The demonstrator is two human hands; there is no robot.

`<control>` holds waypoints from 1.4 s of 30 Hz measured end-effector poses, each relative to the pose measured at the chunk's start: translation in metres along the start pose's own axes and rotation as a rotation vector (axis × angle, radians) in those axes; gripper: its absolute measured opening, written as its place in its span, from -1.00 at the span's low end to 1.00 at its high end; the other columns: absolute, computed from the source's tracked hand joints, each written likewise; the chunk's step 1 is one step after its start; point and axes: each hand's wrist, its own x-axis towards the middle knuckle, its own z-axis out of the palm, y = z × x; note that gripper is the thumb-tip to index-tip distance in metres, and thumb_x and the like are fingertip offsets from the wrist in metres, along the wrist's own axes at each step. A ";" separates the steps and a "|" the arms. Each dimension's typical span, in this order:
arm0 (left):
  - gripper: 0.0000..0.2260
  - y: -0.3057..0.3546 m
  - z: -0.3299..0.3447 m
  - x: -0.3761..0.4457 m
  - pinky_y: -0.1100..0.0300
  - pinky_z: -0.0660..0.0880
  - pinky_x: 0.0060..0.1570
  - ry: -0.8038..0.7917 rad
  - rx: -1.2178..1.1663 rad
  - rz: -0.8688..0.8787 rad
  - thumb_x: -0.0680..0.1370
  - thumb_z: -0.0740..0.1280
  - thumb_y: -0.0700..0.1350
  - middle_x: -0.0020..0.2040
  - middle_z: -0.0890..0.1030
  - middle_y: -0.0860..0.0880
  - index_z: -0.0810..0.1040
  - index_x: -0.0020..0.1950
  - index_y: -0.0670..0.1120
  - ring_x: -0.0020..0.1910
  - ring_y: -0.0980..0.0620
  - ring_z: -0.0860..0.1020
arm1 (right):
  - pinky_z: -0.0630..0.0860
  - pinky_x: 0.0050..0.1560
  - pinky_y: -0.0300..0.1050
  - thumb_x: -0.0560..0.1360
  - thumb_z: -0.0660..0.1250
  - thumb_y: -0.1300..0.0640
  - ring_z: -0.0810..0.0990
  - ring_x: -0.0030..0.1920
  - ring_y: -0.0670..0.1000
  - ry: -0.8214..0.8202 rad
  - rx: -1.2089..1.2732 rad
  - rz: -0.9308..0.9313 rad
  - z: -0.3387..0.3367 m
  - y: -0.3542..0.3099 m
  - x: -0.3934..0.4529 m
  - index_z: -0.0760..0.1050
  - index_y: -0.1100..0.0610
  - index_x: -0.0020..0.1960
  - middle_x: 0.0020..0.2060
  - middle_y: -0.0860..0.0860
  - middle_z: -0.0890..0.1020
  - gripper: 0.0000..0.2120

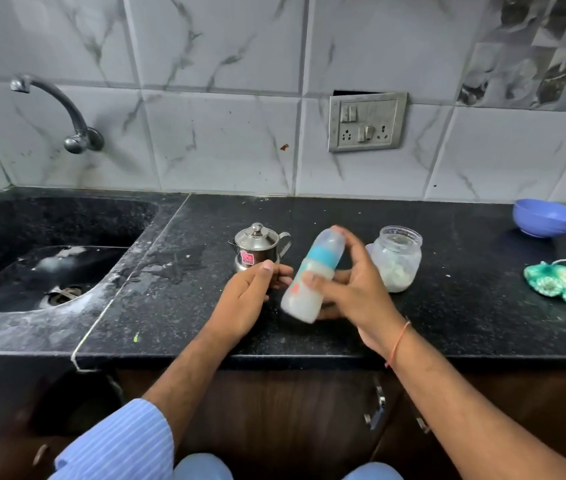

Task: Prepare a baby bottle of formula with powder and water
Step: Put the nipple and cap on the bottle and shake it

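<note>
baby bottle (312,277) centre frame, above table (448,313), milky, capped | long axis tilted, top toward upper right | right hand (351,289) fingers curled round its middle | left hand (250,296) just left, fingers loosely curled, holding nothing visible | likely shaking.

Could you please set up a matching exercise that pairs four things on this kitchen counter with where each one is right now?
Things:
1. baby bottle
2. steel pot
3. plastic jar
4. blue bowl

Places:
A. far right, near the wall
B. held tilted in the right hand
C. on the counter just beyond the left hand
D. on the counter, just right of the bottle

Pairs: 1-B, 2-C, 3-D, 4-A
</note>
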 end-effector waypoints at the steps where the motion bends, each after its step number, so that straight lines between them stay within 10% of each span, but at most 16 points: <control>1: -0.56 0.000 -0.001 0.000 0.02 0.55 0.10 -0.008 0.000 0.001 0.71 0.11 0.19 0.10 0.81 0.07 0.76 0.21 0.08 0.15 0.09 0.72 | 0.72 -0.20 0.22 0.50 0.58 0.23 0.78 0.05 0.26 0.011 0.006 -0.007 0.000 0.001 -0.001 0.31 -0.24 0.49 0.12 0.20 0.74 -0.25; 4: -0.56 0.000 0.000 0.002 0.02 0.54 0.12 -0.010 0.007 0.014 0.71 0.11 0.19 0.10 0.81 0.07 0.75 0.23 0.07 0.13 0.09 0.72 | 0.73 -0.17 0.21 0.56 0.52 0.21 0.78 0.07 0.22 0.203 0.212 -0.039 -0.011 -0.002 0.002 0.27 -0.15 0.52 0.16 0.11 0.70 -0.32; 7: -0.56 -0.001 0.000 0.002 0.00 0.54 0.13 0.003 -0.015 -0.007 0.70 0.12 0.20 0.09 0.81 0.07 0.75 0.22 0.06 0.13 0.10 0.72 | 0.72 -0.24 0.17 0.52 0.55 0.25 0.79 0.01 0.21 -0.026 -0.023 0.008 -0.008 -0.001 -0.003 0.33 -0.23 0.46 0.07 0.19 0.74 -0.30; 11: -0.55 -0.002 0.000 0.003 0.03 0.54 0.12 -0.006 0.012 0.018 0.71 0.11 0.17 0.10 0.80 0.07 0.75 0.24 0.05 0.12 0.13 0.72 | 0.73 -0.17 0.21 0.57 0.51 0.23 0.77 0.08 0.19 0.211 0.191 -0.026 -0.014 0.001 -0.001 0.29 -0.22 0.49 0.19 0.10 0.68 -0.33; 20: -0.56 -0.002 0.000 0.003 0.03 0.56 0.12 -0.007 0.005 -0.007 0.70 0.13 0.20 0.09 0.80 0.06 0.75 0.22 0.06 0.12 0.10 0.72 | 0.71 -0.27 0.11 0.52 0.56 0.25 0.79 0.02 0.20 -0.043 0.001 0.044 -0.008 -0.001 0.001 0.35 -0.24 0.44 0.10 0.20 0.74 -0.31; 24: -0.57 -0.003 0.000 0.003 0.02 0.56 0.13 -0.015 0.030 0.016 0.71 0.12 0.17 0.10 0.80 0.06 0.75 0.23 0.06 0.16 0.03 0.72 | 0.72 -0.17 0.21 0.55 0.53 0.20 0.76 0.13 0.25 0.235 0.209 -0.026 -0.014 0.006 0.004 0.32 -0.19 0.47 0.25 0.17 0.67 -0.36; 27: -0.56 -0.003 0.001 0.003 0.05 0.55 0.11 -0.024 0.008 -0.007 0.70 0.13 0.18 0.10 0.80 0.04 0.76 0.23 0.05 0.15 0.04 0.72 | 0.71 -0.27 0.13 0.51 0.56 0.26 0.80 0.00 0.18 -0.006 -0.012 0.024 -0.006 0.008 -0.002 0.34 -0.24 0.45 0.06 0.17 0.76 -0.29; 37: -0.55 -0.004 -0.001 0.005 0.02 0.57 0.16 -0.042 0.054 0.013 0.71 0.11 0.19 0.11 0.80 0.08 0.75 0.25 0.07 0.15 0.07 0.72 | 0.72 -0.19 0.19 0.55 0.52 0.23 0.78 0.06 0.20 0.242 0.223 -0.021 -0.012 0.003 0.002 0.28 -0.17 0.53 0.17 0.09 0.69 -0.29; 40: -0.55 -0.004 0.000 0.003 -0.02 0.58 0.17 -0.037 0.025 -0.002 0.70 0.13 0.21 0.11 0.80 0.06 0.75 0.25 0.07 0.16 0.04 0.73 | 0.71 -0.28 0.12 0.50 0.56 0.28 0.80 0.00 0.18 -0.018 -0.018 0.024 -0.003 0.000 -0.006 0.31 -0.18 0.51 0.07 0.14 0.75 -0.25; 42: -0.55 -0.004 -0.002 0.004 -0.03 0.58 0.18 -0.046 0.026 0.004 0.70 0.12 0.22 0.12 0.80 0.07 0.75 0.24 0.08 0.16 0.07 0.72 | 0.72 -0.24 0.16 0.50 0.56 0.27 0.79 0.03 0.20 0.099 0.062 0.013 -0.004 0.002 -0.005 0.31 -0.16 0.53 0.10 0.15 0.74 -0.25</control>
